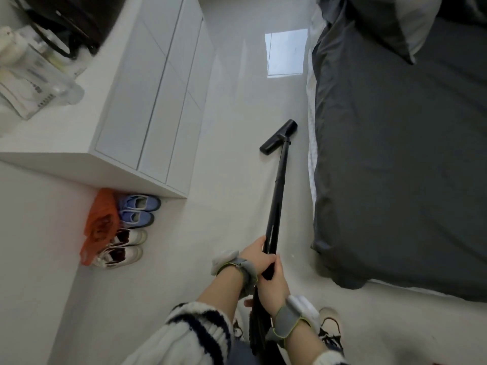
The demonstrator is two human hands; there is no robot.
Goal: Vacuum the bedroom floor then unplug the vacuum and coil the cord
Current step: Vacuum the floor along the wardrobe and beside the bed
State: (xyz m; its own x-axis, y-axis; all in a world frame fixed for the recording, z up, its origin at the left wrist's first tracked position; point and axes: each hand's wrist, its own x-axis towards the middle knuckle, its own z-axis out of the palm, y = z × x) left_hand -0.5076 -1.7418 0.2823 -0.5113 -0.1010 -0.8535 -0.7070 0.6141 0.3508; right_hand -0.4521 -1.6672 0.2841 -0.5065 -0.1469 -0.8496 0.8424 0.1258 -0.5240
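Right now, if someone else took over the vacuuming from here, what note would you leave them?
Left hand and right hand both grip the black wand, the left nearer the head. Floor head sits on the white floor, close to the bed. Vacuuming is under way; how much is covered cannot be told. Left: finish the floor, including by the shoes, then unplug and coil the cord, which is out of view.

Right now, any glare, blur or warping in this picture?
Head view: a bright window reflection glares on the floor; the bed edge bows from the wide lens; the clutter at top left is blurred; the vacuum head is sharp.
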